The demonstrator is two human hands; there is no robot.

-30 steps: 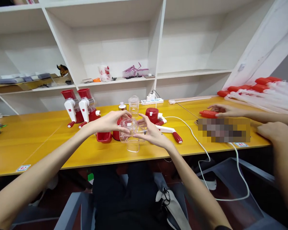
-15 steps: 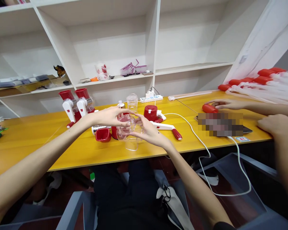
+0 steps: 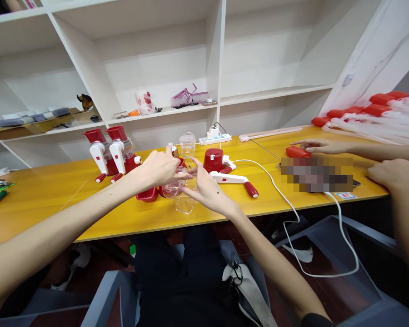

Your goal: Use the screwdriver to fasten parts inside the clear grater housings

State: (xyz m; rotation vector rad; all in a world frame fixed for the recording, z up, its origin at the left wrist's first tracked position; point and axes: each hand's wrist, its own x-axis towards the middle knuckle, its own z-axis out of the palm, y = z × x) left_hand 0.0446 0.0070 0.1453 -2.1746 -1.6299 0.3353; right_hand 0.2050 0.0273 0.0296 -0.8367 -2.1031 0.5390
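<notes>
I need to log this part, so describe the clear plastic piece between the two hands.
The clear plastic piece is colourless and see-through, with a rounded upper body and a straight open chute below. It sits tilted over the yellow table; whether it rests there cannot be told. The left hand grips its top left, and the right hand holds its right side.

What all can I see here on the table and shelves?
table: one, yellow, across the view
shelves: one unit, white, behind the table
graters: two, red and white, table's left rear
red cup: one, beside the left hand
crank handle: one, white with red grip, centre right
clear cup: one, upright, rear centre
power strip: one, white, table's rear
cable: one, white, trailing off front edge
co-worker's hands: two, far right
clear housing: one, transparent, between both hands
left hand: one, fingers on clear housing
right hand: one, fingers on clear housing
</notes>
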